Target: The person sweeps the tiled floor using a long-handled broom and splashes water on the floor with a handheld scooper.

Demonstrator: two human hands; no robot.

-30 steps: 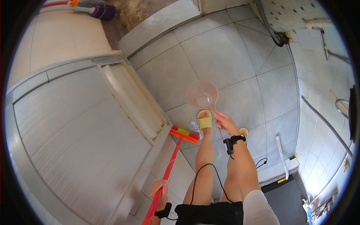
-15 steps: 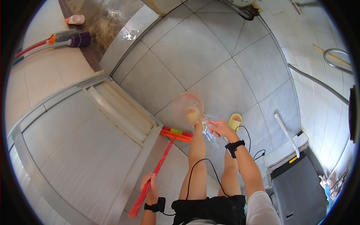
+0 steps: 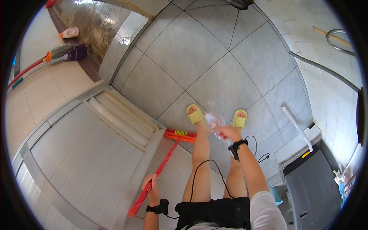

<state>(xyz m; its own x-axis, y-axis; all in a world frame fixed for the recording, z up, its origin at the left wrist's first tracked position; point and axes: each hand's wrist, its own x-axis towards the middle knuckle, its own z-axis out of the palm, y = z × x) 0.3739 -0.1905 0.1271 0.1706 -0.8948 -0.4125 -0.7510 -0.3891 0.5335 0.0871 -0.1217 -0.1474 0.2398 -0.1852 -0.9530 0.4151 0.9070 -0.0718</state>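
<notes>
My left hand [image 3: 150, 187] is wrapped round the red handle of a floor brush [image 3: 163, 163]. Its orange head with red and yellow-green bristles [image 3: 180, 135] rests on the tiles left of my legs, by the corner of the metal door. In front of my shins, my right hand [image 3: 230, 133] is closed on the handle of a see-through pinkish dipper [image 3: 213, 120]. Motion smears the dipper, so its outline and contents cannot be made out. My feet, in yellow slippers [image 3: 195, 114], stand apart on the grey tiles on either side of it.
A white metal door [image 3: 88, 153] fills the left side. Mops [image 3: 76, 53] and a pink bottle [image 3: 71, 33] lie beyond it. To the right are a white pipe [image 3: 297, 128], a grey lidded bin [image 3: 312, 188] and a dark hose [image 3: 326, 69] along the tiled wall. A black cable [image 3: 210, 160] loops over my legs.
My right hand has drawn the dipper back from over my left foot, and its round bowl no longer shows plainly. My left hand and the brush have hardly moved. The view has shifted slightly.
</notes>
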